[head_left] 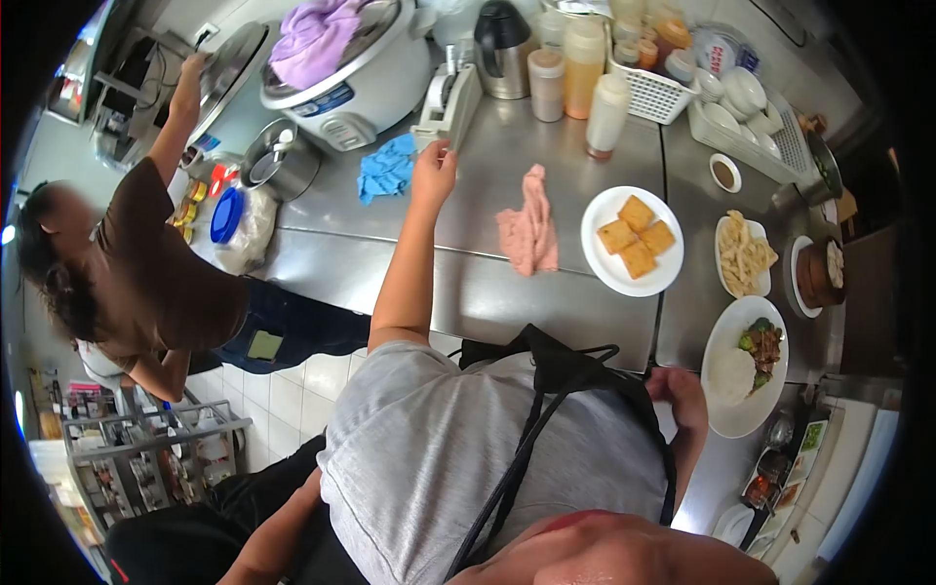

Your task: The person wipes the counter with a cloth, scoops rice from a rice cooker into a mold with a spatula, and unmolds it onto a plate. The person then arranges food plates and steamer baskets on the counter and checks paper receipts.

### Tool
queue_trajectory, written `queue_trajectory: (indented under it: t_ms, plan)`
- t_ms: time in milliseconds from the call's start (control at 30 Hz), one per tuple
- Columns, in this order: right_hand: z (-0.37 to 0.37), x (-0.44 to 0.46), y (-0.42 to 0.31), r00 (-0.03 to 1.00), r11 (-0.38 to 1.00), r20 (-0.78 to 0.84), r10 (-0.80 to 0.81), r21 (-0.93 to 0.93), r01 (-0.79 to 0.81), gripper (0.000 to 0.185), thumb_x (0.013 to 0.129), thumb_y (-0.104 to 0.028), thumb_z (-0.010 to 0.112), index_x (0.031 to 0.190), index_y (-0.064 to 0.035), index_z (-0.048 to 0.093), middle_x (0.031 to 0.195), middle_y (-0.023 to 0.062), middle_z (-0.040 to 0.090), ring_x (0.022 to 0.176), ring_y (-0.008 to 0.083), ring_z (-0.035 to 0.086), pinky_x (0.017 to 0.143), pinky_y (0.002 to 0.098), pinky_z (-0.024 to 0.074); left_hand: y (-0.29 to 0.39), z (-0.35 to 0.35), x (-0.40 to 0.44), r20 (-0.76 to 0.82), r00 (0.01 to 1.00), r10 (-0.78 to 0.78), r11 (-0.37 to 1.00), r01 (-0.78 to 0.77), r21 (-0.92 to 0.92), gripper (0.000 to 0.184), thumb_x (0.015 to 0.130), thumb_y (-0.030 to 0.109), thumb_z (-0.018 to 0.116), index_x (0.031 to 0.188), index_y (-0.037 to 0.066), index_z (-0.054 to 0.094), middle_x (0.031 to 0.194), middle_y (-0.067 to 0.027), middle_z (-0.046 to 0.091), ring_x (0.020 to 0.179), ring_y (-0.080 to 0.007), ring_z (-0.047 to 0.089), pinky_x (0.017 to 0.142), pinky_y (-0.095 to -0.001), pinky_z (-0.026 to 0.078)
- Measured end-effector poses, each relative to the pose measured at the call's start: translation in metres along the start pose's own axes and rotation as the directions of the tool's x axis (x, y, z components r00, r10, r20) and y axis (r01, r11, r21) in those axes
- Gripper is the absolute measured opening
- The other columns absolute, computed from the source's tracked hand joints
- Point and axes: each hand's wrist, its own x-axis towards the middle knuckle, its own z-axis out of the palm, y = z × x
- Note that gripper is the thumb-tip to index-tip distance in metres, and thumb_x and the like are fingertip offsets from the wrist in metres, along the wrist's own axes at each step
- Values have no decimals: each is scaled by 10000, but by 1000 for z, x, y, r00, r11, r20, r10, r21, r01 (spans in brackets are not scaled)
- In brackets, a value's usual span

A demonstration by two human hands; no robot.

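Reaching over the steel counter, my left hand [434, 174] has its fingers curled together at the near end of a white tape dispenser [451, 105]. Whatever is in that pinch is too small to make out. A crumpled blue cloth [387, 168] lies just left of it, and a pink cloth [529, 224] to its right. My right hand [681, 398] is low beside my apron, fingers curled, their inner side hidden. Close to it stands an oval plate [719, 414] with rice, broccoli and meat. Farther up, a round white plate [606, 272] bears several golden fried squares [638, 237].
A co-worker in a brown shirt [166, 263] reaches toward a large lidded pot [232, 83] at left. Along the back stand a rice cooker [336, 102], a steel jug [504, 49], sauce bottles [606, 115] and baskets [655, 93]. Fries [746, 255] sit at right.
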Motion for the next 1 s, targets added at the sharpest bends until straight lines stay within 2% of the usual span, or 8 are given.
queue_trajectory:
  t_ms: [200,333,367,467,567,667,767,1000]
  plan:
    - [116,127,-71,942,878,282,-181,-385,284,284,859,-214,442,1027,-2,531,820,35,578,689,101,535,611,224,437,-43,-58,-16,89,995,42,995,-34,-89,260,773,142,533,1002,21,546,833,-121,589,747,-199,566,676,-299,448]
    - [178,243,-56,836,713,106,-538,-473,519,308,795,-199,504,1025,5,510,874,132,568,814,193,544,728,296,426,-54,-84,-24,212,972,98,992,-80,-95,263,790,129,524,1023,9,530,860,-116,581,777,-182,552,710,-280,436]
    - [197,248,-59,773,550,-56,-632,-735,397,301,779,-179,504,1011,12,507,875,159,559,830,243,547,738,309,429,-56,-88,-25,251,959,130,990,-109,-93,264,798,130,519,1031,5,524,881,-115,578,795,-177,547,726,-276,431]
    - [227,254,-51,938,856,-284,-201,-517,27,380,766,-289,507,1065,-59,463,1092,165,468,992,302,451,809,411,387,-66,-91,-25,326,934,148,983,-102,-155,267,819,120,504,1058,2,518,925,-102,559,838,-162,521,764,-261,411]
    - [240,244,-10,850,312,-150,-505,-950,18,450,792,-357,483,1155,-102,415,1206,85,403,1088,289,360,897,433,321,-82,-90,-18,399,906,143,972,-53,-228,273,827,119,495,1072,-3,505,944,-84,554,833,-144,526,747,-254,418]
    - [230,196,25,697,286,-112,-708,-948,139,379,795,-329,461,1135,-162,458,1180,101,419,1116,333,337,868,497,333,-82,-76,-6,449,885,120,959,14,-283,275,831,125,489,1084,19,497,952,-66,552,813,-131,531,708,-246,420]
    - [223,136,34,754,540,-491,-436,-813,-218,339,763,-277,504,1087,-177,491,1115,60,473,1084,290,392,858,450,363,-53,-57,1,492,852,179,943,-7,-332,265,839,124,473,1084,25,492,952,-62,548,807,-128,530,698,-235,413]
    - [105,21,87,654,205,-550,-520,-824,-529,202,746,-216,502,918,-133,567,952,85,568,880,242,545,732,341,444,37,30,-34,623,689,371,865,-12,-502,234,843,131,479,1044,16,510,936,-53,548,808,-119,523,712,-236,413]
